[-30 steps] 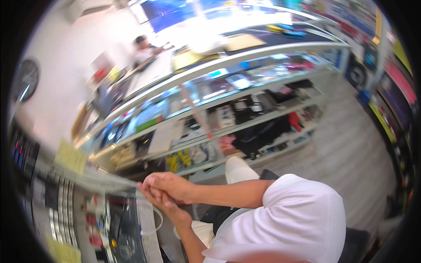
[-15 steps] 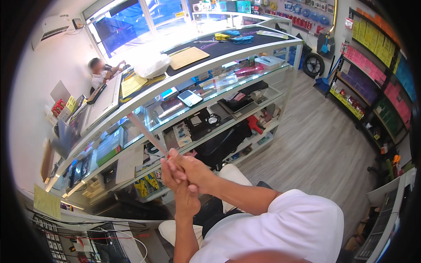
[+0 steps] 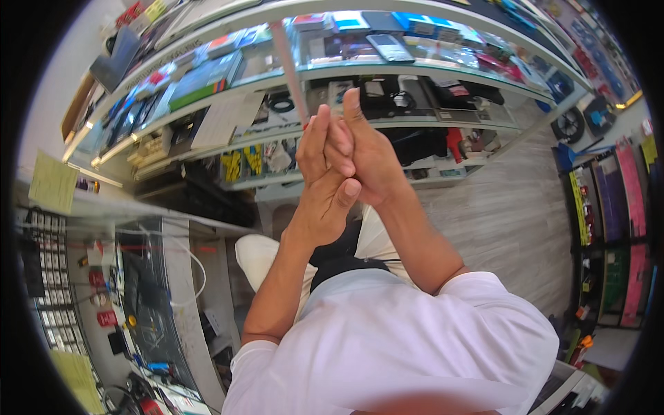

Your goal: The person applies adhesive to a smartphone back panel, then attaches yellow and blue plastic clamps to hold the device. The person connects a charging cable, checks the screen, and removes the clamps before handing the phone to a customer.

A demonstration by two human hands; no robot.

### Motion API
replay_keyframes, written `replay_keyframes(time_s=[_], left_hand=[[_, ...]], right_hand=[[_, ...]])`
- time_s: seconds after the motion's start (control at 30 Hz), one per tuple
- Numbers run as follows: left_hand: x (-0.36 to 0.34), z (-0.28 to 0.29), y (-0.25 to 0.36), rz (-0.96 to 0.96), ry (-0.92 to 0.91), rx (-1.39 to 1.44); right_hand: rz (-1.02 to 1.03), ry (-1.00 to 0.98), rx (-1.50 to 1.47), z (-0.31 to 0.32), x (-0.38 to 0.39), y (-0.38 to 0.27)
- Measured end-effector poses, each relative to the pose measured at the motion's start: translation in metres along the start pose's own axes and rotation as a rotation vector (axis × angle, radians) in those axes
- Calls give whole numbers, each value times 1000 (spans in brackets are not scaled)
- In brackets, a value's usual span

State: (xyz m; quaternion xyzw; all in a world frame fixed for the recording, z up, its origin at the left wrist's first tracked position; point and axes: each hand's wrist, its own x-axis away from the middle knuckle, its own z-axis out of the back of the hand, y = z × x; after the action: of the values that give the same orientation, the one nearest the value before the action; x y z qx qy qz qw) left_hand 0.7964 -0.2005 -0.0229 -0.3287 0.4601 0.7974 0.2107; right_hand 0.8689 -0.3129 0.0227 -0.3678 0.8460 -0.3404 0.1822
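My left hand [image 3: 319,197] and my right hand [image 3: 378,158] meet in front of my body, palms against each other. The left fingers stretch out, away from me, with the thumb lying toward the right wrist. Curled fingertips of my right hand lap over the left fingers, while its thumb points up and free. I see no object in either hand; the area between the palms is hidden. Beyond the hands stands a glass display case [image 3: 443,128] with several shelves. A silver-white phone-like device [image 3: 389,49] lies on its upper shelf.
A cluttered workbench [image 3: 181,311] with cables stands to my left, beside a rack of small parts [image 3: 59,277]. Shelves with pink and purple packets [image 3: 631,190] line the right side. Grey wood-look floor [image 3: 491,200] runs between. A yellow paper [image 3: 52,181] hangs at the left.
The view has tipped downward, showing more of my body and the workbench. My hands stay joined; the right thumb now stands raised and the left fingers are straighter.
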Motion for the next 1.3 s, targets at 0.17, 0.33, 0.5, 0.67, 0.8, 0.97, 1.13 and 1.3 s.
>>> replay_keyframes(time_s=[0.17,0.33,0.5,0.67,0.8,0.97,1.13,1.3], left_hand=[[8,24,8,171,16,84],[4,46,6,240,240,295],[3,88,-4,207,241,664],[15,112,5,198,339,556],[32,126,18,198,478,528],[56,139,36,242,760,466],[94,170,58,313,984,473],[129,180,71,438,1036,575]], right_hand=[[137,-30,36,-28,-11,36],[89,-192,20,-49,-11,60],[143,-478,-42,-43,-37,65],[40,-524,-162,-52,-46,77],[228,-556,144,-72,-54,89],[112,-562,231,-92,-57,100],[31,-654,273,-119,-48,133],[126,-717,478,-135,-35,166]])
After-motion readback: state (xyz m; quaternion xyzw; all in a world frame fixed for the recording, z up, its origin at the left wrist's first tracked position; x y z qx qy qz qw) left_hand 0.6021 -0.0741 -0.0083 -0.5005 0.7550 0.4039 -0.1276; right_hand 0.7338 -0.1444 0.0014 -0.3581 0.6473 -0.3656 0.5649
